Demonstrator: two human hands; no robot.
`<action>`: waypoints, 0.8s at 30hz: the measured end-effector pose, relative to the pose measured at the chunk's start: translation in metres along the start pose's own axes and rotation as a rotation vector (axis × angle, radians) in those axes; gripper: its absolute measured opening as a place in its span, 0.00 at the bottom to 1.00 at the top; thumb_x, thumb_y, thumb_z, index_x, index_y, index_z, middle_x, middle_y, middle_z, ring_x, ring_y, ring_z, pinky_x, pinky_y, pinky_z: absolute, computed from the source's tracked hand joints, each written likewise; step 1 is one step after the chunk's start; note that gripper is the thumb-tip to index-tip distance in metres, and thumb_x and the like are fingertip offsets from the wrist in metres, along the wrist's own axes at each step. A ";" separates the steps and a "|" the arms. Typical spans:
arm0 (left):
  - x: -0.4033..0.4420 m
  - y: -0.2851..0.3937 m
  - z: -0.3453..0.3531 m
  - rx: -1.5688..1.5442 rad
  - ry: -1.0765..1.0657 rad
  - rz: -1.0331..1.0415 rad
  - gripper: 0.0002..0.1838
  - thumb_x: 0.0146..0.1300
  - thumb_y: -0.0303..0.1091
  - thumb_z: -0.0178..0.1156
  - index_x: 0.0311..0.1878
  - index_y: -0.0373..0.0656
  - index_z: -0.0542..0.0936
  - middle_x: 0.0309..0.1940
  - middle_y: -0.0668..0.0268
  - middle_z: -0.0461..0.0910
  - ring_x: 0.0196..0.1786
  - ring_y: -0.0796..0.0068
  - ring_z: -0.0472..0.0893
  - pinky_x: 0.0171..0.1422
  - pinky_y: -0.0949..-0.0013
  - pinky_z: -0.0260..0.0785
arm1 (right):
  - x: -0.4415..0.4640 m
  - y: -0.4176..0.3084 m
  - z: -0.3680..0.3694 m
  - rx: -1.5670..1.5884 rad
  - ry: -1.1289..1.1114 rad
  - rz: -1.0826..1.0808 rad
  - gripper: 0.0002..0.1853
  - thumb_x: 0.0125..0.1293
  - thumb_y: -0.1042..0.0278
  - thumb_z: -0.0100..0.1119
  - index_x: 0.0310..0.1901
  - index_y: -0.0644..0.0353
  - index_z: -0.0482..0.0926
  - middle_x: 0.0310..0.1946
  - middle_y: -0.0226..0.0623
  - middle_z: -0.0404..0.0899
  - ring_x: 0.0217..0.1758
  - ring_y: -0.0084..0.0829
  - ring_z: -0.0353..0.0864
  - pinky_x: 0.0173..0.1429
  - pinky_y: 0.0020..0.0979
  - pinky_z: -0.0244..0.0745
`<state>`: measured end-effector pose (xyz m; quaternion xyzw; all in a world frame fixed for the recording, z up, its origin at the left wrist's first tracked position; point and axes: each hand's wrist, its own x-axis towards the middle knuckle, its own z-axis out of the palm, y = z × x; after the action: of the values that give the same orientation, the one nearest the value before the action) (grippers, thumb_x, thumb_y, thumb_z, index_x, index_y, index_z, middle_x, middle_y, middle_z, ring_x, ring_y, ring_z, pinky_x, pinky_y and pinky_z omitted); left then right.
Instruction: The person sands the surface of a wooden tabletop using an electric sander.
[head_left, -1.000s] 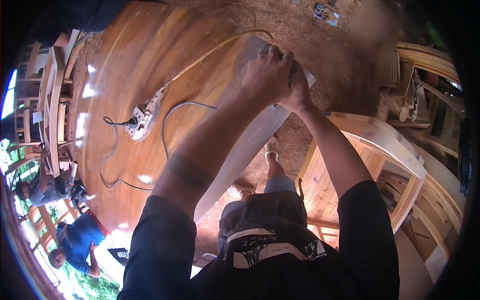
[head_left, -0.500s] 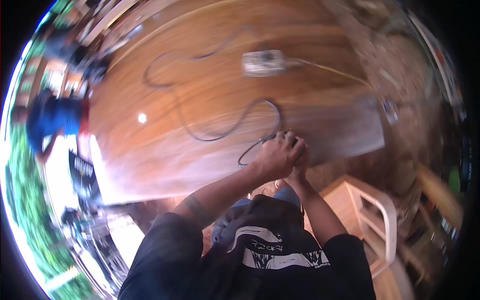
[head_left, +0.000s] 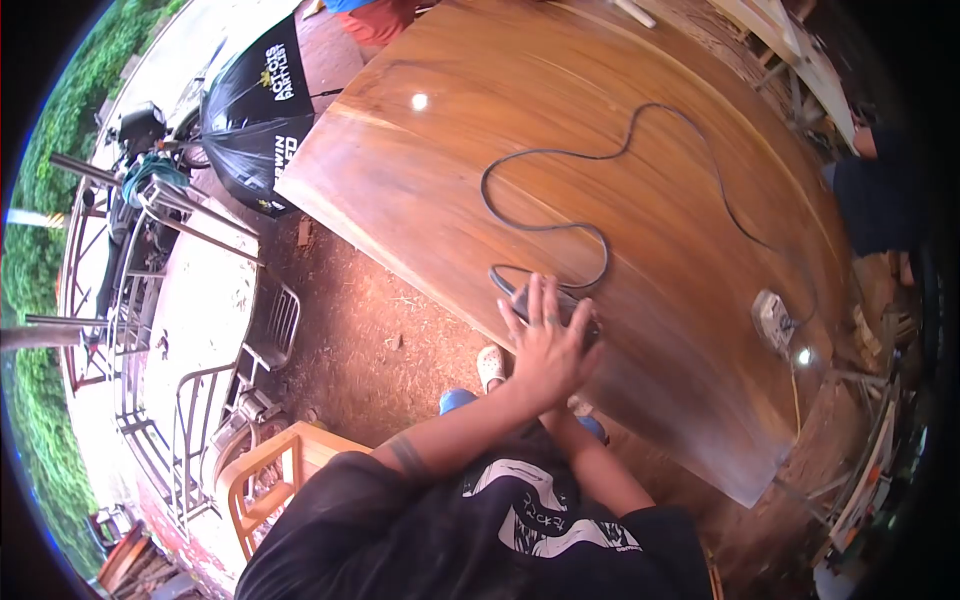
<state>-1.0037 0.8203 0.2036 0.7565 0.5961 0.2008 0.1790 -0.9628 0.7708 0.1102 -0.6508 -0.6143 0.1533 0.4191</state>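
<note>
My left hand is over the near edge of the large wooden tabletop, its fingers spread apart. Below its fingers shows part of a dark corded object, perhaps a power tool; my hand covers most of it. Whether the palm touches it I cannot tell. A black cable loops from this object across the wood. My right forearm reaches in beneath my left wrist, and the right hand itself is hidden behind the left.
A white power outlet box sits on the tabletop at right. A wooden chair stands at lower left, beyond it metal railings. A black umbrella is by the far-left corner. Another person's dark clothing shows at right.
The view has swung left, so the tabletop and chair appear turned. My left hand's fingers, bent together before, are now spread over the dark object.
</note>
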 end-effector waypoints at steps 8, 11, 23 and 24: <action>0.074 -0.120 -0.085 0.146 -0.180 -0.240 0.61 0.44 0.52 0.74 0.79 0.44 0.53 0.73 0.39 0.56 0.77 0.38 0.58 0.76 0.29 0.49 | 0.098 0.015 -0.003 -0.084 -0.329 -0.226 0.39 0.60 0.68 0.62 0.73 0.62 0.60 0.71 0.49 0.64 0.72 0.50 0.64 0.77 0.54 0.52; 0.099 -0.131 -0.097 0.147 -0.141 -0.421 0.50 0.44 0.49 0.73 0.70 0.38 0.67 0.63 0.39 0.70 0.68 0.40 0.71 0.71 0.39 0.61 | 0.158 0.028 0.016 -0.224 -0.356 -0.365 0.33 0.59 0.62 0.67 0.65 0.59 0.68 0.66 0.44 0.69 0.71 0.45 0.66 0.77 0.53 0.53; 0.079 -0.071 -0.037 0.263 -0.186 0.198 0.23 0.52 0.51 0.72 0.49 0.52 0.81 0.45 0.61 0.79 0.53 0.55 0.79 0.54 0.51 0.72 | 0.167 0.184 -0.146 -0.502 -0.333 -0.410 0.27 0.60 0.39 0.66 0.28 0.59 0.74 0.30 0.42 0.76 0.42 0.48 0.76 0.59 0.47 0.67; 0.071 -0.057 -0.026 0.297 -0.233 0.290 0.25 0.52 0.50 0.71 0.52 0.51 0.79 0.45 0.60 0.79 0.53 0.54 0.79 0.55 0.49 0.71 | 0.153 0.198 -0.172 -0.560 -0.359 -0.322 0.26 0.59 0.41 0.68 0.27 0.58 0.72 0.30 0.41 0.75 0.42 0.47 0.76 0.58 0.47 0.67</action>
<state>-1.0499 0.9033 0.2028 0.8702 0.4797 0.0461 0.1027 -0.6770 0.8720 0.1165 -0.5980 -0.7907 0.0228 0.1290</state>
